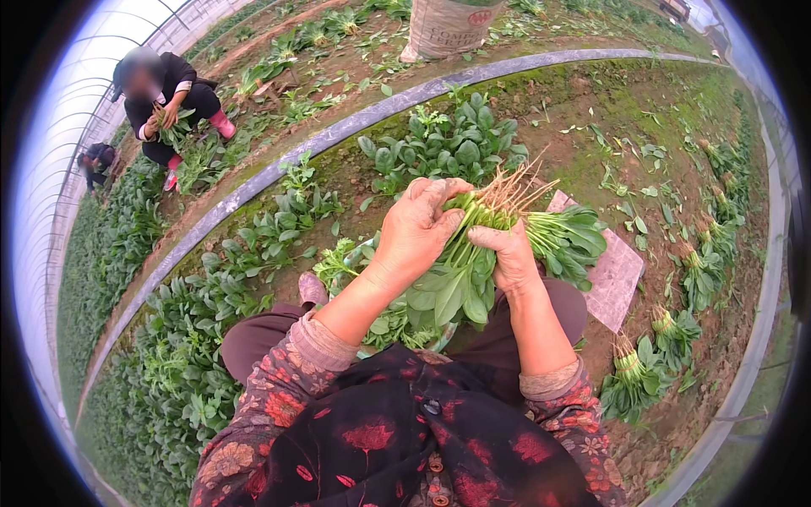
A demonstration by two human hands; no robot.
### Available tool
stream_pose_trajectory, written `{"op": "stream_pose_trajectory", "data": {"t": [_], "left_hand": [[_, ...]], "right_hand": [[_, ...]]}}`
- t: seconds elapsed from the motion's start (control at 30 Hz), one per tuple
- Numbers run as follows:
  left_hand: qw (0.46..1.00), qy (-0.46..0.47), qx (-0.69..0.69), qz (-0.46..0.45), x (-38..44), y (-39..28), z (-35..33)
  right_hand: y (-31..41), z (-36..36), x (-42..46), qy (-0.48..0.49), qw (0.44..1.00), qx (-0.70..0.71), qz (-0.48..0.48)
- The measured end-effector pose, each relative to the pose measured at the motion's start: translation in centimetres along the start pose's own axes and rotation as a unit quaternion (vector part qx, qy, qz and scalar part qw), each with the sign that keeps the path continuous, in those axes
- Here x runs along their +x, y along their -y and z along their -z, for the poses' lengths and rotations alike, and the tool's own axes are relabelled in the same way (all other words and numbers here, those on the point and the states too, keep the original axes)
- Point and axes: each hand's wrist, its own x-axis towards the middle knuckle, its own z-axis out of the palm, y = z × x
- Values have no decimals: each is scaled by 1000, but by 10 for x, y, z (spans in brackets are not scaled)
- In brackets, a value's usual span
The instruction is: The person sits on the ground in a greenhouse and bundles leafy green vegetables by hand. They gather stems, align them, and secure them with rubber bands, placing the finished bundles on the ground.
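A bunch of spinach [456,288] is between my two hands in front of my lap. Its thin brown roots [516,190] point up and away, and its broad leaves hang down towards me. My left hand [421,218] grips the stems near the root end. My right hand [512,256] is closed around the other side, thumb across the pale stems. More spinach [566,244] spreads out to the right behind my right hand; whether it belongs to the same bunch I cannot tell. Beneath my hands, a light green rim [443,339] shows around loose greens between my knees.
Tied spinach bunches [633,374] line the soil on the right. A pinkish square board [614,279] lies by my right knee. Spinach grows ahead [466,136] and left [190,329]. Beyond a grey strip [374,114] stand a fertilizer sack [450,32] and a crouching person [168,108] holding greens.
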Motion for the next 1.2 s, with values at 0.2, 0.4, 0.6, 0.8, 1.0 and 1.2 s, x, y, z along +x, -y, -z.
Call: {"op": "stream_pose_trajectory", "data": {"t": [0.2,0.4,0.6,0.8,1.0,1.2], "left_hand": [[975,-50,210,-59,-1,-4,-7],[993,-66,96,-37,-1,12,-27],[997,-3,25,-70,-3,46,-29],[973,125,165,102,-28,144,-1],[918,217,293,155,-6,217,3],[847,301,409,154,39,332,-22]], "right_hand": [[5,-5,-2,-19,1000,-6,-2],[2,4,0,-14,996,75,-47],[18,22,-6,-81,996,-17,-16],[75,43,15,-66,989,-65,115],[67,54,38,-140,974,-114,139],[60,71,54,-178,964,-150,129]]}}
